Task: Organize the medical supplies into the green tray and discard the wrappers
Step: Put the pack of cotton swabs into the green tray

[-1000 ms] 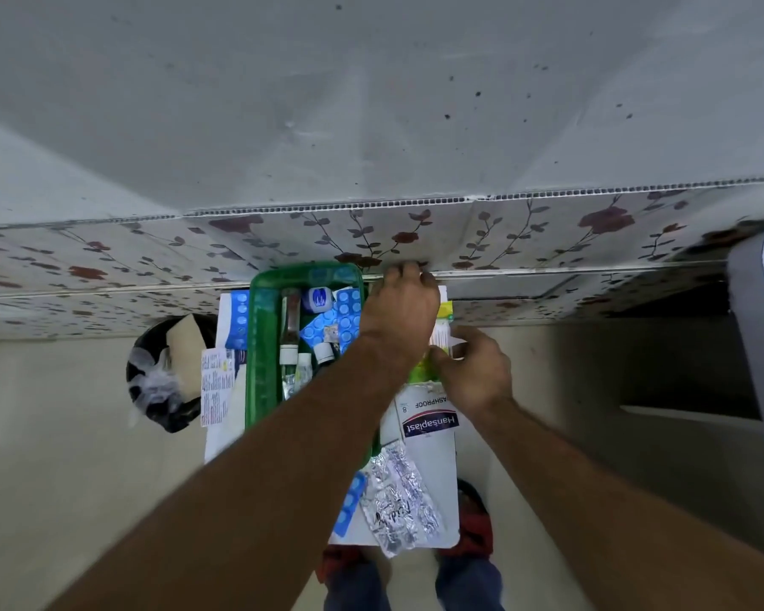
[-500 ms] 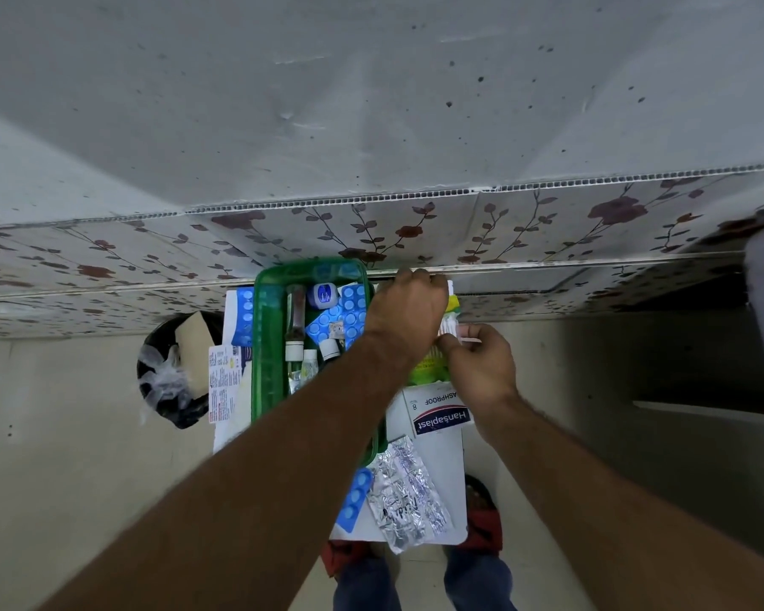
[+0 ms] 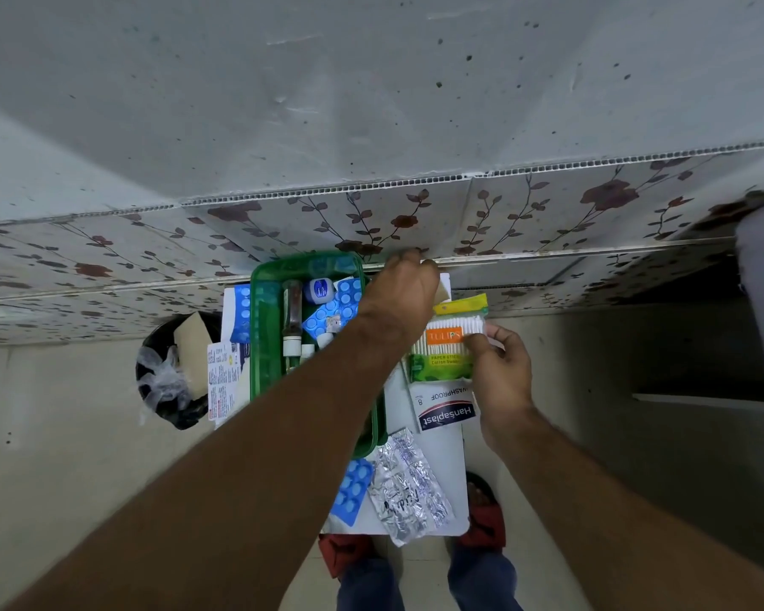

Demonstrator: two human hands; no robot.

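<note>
**Cotton swab packet pinched at the table's far right corner**

Head view: The right hand (image 3: 501, 372) pinches the right edge of a cotton swab packet (image 3: 448, 341) between thumb and fingers; the packet, with an orange label and green lower panel, sits at the far right of the small white table (image 3: 446, 474), just above a Hansaplast box (image 3: 444, 405). The left hand (image 3: 400, 293) reaches across the green tray (image 3: 263, 341) to the table's far edge, fingers curled downward beside the packet's yellow top; whether it is holding anything I cannot tell.

The tray lies along the left part of the table and holds a brown bottle (image 3: 292, 317), a small blue-and-white jar (image 3: 320, 289) and blue blister packs (image 3: 340, 304). Outside the tray, another blue blister pack (image 3: 351, 489) and a crumpled silver foil strip (image 3: 409, 489) lie on the near part of the table. A printed leaflet (image 3: 221, 377) hangs off the left edge. A black bin (image 3: 175, 368) with a clear liner stands on the floor to the left.
</note>
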